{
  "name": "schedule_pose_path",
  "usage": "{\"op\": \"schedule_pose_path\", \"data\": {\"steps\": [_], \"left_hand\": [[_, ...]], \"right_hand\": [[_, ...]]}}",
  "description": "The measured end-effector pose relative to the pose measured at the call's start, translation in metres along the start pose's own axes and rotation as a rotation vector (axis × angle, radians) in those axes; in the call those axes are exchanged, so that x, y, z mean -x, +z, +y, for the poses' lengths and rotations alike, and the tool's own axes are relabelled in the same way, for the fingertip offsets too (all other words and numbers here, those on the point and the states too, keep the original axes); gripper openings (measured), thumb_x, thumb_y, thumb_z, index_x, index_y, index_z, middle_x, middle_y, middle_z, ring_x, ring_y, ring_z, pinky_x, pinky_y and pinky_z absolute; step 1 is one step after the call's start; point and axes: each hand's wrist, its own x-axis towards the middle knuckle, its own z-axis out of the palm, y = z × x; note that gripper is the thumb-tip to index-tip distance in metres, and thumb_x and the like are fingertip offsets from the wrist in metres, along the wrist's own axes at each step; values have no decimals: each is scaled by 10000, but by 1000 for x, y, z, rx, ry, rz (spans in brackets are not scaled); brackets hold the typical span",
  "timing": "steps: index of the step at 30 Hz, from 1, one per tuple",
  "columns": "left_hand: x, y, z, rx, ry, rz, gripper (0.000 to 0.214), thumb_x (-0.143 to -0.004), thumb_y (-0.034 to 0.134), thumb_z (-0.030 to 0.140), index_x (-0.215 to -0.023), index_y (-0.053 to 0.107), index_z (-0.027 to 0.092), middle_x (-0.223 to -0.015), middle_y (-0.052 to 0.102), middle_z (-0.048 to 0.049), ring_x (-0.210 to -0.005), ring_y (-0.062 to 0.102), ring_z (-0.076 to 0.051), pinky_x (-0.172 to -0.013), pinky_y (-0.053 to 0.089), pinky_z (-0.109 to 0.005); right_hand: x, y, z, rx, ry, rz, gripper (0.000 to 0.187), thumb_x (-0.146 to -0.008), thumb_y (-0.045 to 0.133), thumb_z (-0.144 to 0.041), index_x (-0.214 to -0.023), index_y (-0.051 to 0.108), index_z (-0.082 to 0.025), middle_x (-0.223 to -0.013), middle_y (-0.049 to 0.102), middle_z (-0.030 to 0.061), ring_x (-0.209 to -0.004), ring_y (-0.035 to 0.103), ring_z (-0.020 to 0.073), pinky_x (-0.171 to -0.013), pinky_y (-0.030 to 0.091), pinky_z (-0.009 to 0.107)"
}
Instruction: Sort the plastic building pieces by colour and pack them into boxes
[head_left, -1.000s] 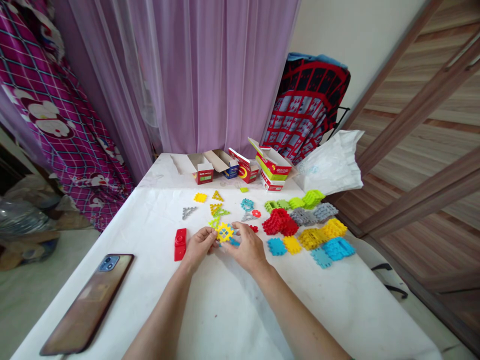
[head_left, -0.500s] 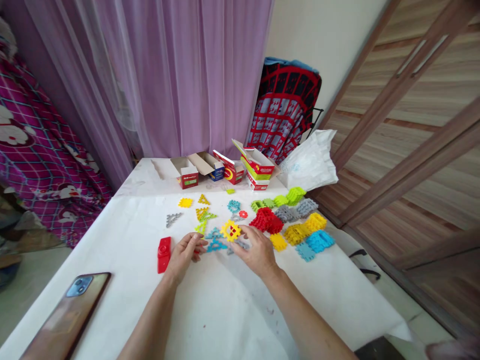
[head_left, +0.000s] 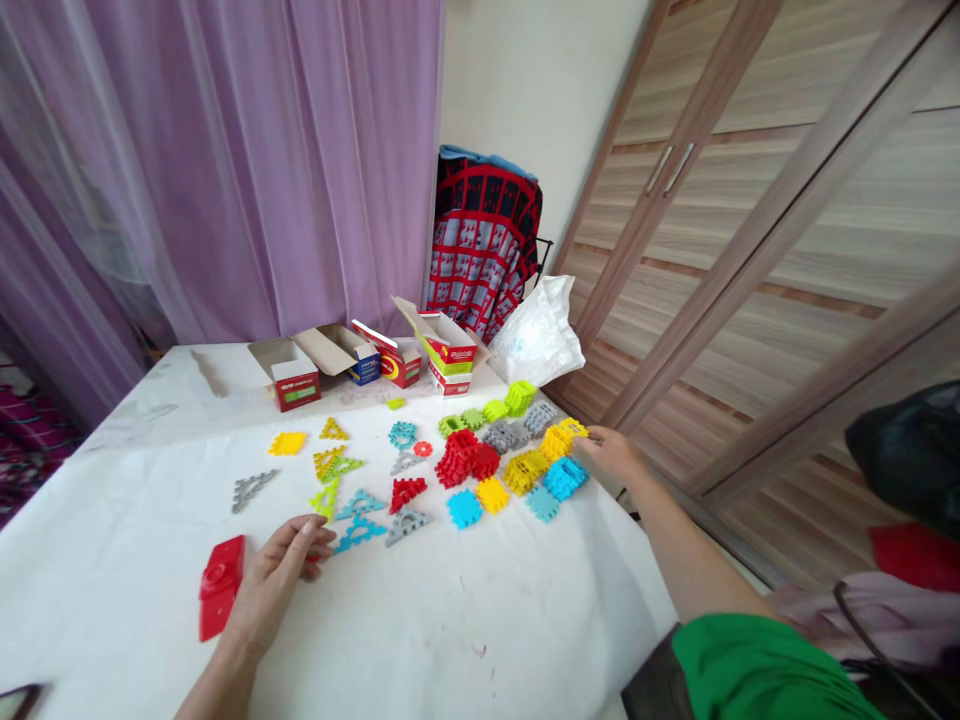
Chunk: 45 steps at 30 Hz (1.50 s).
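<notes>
At the right table edge, my right hand [head_left: 611, 455] pinches a yellow notched building piece [head_left: 574, 427], against the far end of a yellow row of pieces [head_left: 540, 460]. My left hand [head_left: 281, 570] rests low over the table with its fingers loosely curled and apart. A bit of red shows beneath those fingers, too hidden to name. Just beyond its fingertips lie a blue triangle piece [head_left: 360, 535] and a lime-green triangle piece [head_left: 325, 500]. A grey triangle [head_left: 407, 527] and a red triangle [head_left: 407, 493] lie further right.
Red [head_left: 457, 458], grey [head_left: 510, 433], green [head_left: 520, 398] and blue [head_left: 564, 478] piece rows stand around the yellow row. Open boxes [head_left: 296, 388] line the back beside a white bag [head_left: 538, 335]. A red plastic object [head_left: 223, 585] lies left of my left hand.
My right hand has carried the yellow piece from the middle to the yellow row at the right edge. The view has turned right. My left hand stays by the triangles.
</notes>
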Motion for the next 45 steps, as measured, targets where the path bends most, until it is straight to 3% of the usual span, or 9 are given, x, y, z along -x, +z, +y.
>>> {"op": "schedule_pose_path", "data": {"steps": [13, 17, 20, 29, 35, 39, 41, 43, 45], "left_hand": [[2, 4, 8, -10, 2, 52, 648, -522, 732, 737, -843, 672, 177, -753, 714, -85, -640, 630, -195, -488, 505, -277], [2, 4, 8, -4, -7, 56, 658, -502, 737, 745, -829, 672, 179, -741, 711, -83, -638, 631, -196, -486, 507, -276], [2, 5, 9, -4, -11, 58, 654, -505, 745, 736, -839, 673, 179, -748, 713, -80, -651, 633, -194, -493, 510, -270], [1, 5, 8, 1, -11, 50, 647, -509, 749, 728, -839, 671, 178, -746, 711, -78, -642, 624, -187, -491, 502, -268], [3, 5, 5, 9, 5, 34, 621, -566, 728, 713, -859, 657, 170, -737, 701, -77, -631, 618, -174, -498, 484, -258], [6, 6, 5, 37, 34, 53, 602, -596, 700, 717, -841, 642, 171, -729, 690, -63, -597, 617, -157, -483, 455, -242], [4, 6, 4, 64, 52, 92, 589, -621, 688, 709, -855, 635, 171, -732, 689, -60, -595, 626, -156, -485, 452, -239], [2, 6, 2, 95, 65, 153, 587, -644, 670, 708, -875, 627, 170, -724, 684, -53, -579, 624, -152, -483, 447, -237], [0, 6, 1, 122, 79, 211, 588, -650, 662, 709, -879, 623, 170, -710, 675, -40, -549, 604, -136, -477, 437, -232]], "right_hand": [[-4, 17, -9, 137, 21, -221, 447, -850, 543, -467, -1179, 662, -190, -1151, 707, 88, -1050, 647, 249, -818, 480, 313], [-8, 23, -8, 93, -3, -203, 690, -806, 620, -470, -1399, 476, -148, -1327, 606, 141, -1173, 590, 262, -929, 457, 331], [-14, 25, -14, 88, -19, -206, 781, -781, 653, -481, -1439, 413, -137, -1374, 564, 158, -1206, 568, 267, -960, 441, 329], [-14, 21, -35, 235, 4, -247, 693, -810, 617, -451, -1418, 444, -165, -1281, 634, 144, -1130, 611, 297, -908, 464, 370], [-15, 27, -21, 257, -19, -231, 696, -782, 633, -460, -1405, 481, -188, -1259, 650, 137, -1067, 647, 289, -845, 495, 357], [-24, 27, -11, 193, -70, -155, 664, -763, 628, -489, -1325, 564, -141, -1208, 668, 169, -1033, 656, 309, -815, 513, 386], [-25, 19, -19, 161, -98, -27, 579, -795, 574, -483, -1263, 616, -145, -1205, 666, 175, -1031, 651, 323, -809, 516, 414], [-20, 5, -40, 96, -145, 135, 488, -830, 516, -452, -1204, 655, -170, -1183, 675, 157, -1016, 654, 313, -814, 518, 417], [-8, -8, -78, -4, -264, 230, 403, -848, 490, -399, -1144, 684, -205, -1142, 692, 119, -995, 660, 284, -834, 519, 401]]}}
